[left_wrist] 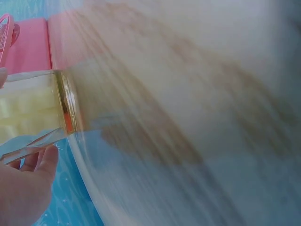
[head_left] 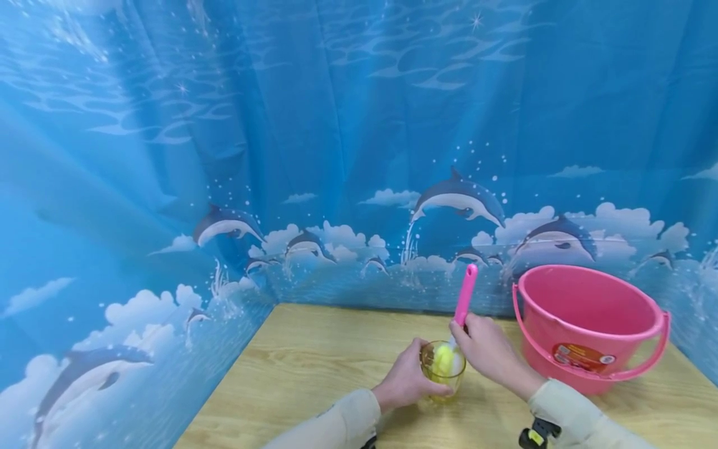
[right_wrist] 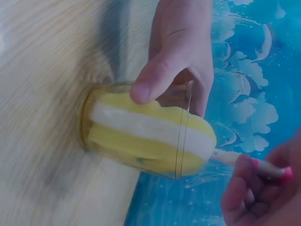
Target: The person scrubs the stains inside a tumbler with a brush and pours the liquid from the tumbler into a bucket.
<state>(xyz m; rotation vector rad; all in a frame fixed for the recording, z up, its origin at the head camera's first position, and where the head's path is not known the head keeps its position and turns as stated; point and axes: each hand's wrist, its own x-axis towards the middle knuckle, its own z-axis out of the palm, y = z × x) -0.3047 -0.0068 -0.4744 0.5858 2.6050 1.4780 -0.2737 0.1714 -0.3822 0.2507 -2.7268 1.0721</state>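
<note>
My left hand grips a clear amber-tinted drinking glass, its thumb and fingers on either side. The glass stands upright on the table in the head view and shows sideways in the right wrist view. Inside it sits the yellow-and-white sponge head of a cup brush, reaching a little past the rim. My right hand pinches the brush near the lower end of its pink handle, which points upward. In the left wrist view the glass is partly cut off by the frame edge.
A pink bucket with its carrying handle lowered stands on the table just right of my right hand. Wood-grain tabletop stretches left of the glass. A blue dolphin-print curtain borders the table behind and at left.
</note>
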